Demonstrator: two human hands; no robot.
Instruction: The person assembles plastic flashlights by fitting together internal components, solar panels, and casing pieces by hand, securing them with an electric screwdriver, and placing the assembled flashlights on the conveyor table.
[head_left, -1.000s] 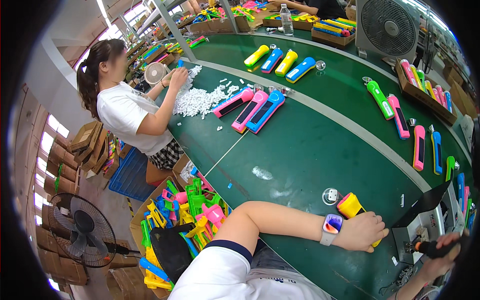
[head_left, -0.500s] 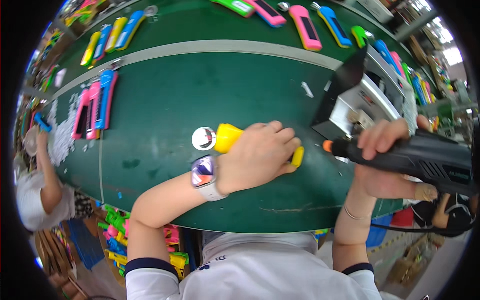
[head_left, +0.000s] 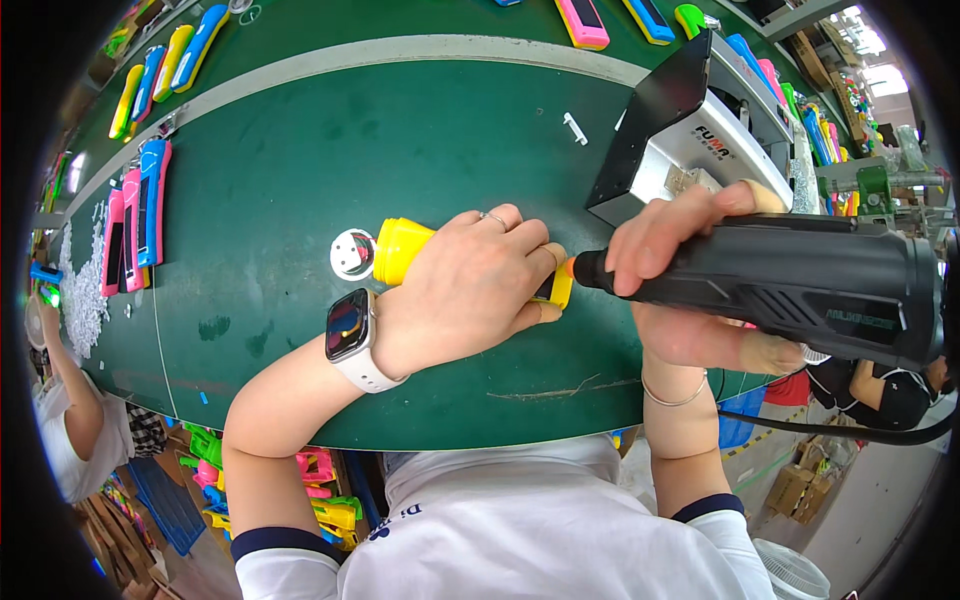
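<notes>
My left hand [head_left: 470, 268] is closed over a yellow flashlight-shaped body [head_left: 401, 250] lying on the green table. Its wide end shows left of the hand, with a round, shiny white-and-silver disc [head_left: 353, 255] at that end. Past my fingers, the narrow yellow end with a dark panel peeks out; my palm hides the middle. In my right hand [head_left: 670, 270] is a black electric screwdriver [head_left: 800, 285], held level with fingers wrapped round its front. Its orange tip meets or nearly meets the narrow yellow end; contact cannot be made out.
A black-and-silver screw feeder box [head_left: 700, 140] stands beyond my right hand. Pink and blue bodies [head_left: 133, 215] lie at left beside scattered small white parts [head_left: 85, 280]. A small white piece [head_left: 575, 128] lies near the box. Another person [head_left: 75, 400] works at far left.
The screwdriver has moved left, bringing its orange tip from a gap away up to the yellow body's narrow end. My left hand keeps its hold. The whole view has shifted somewhat.
</notes>
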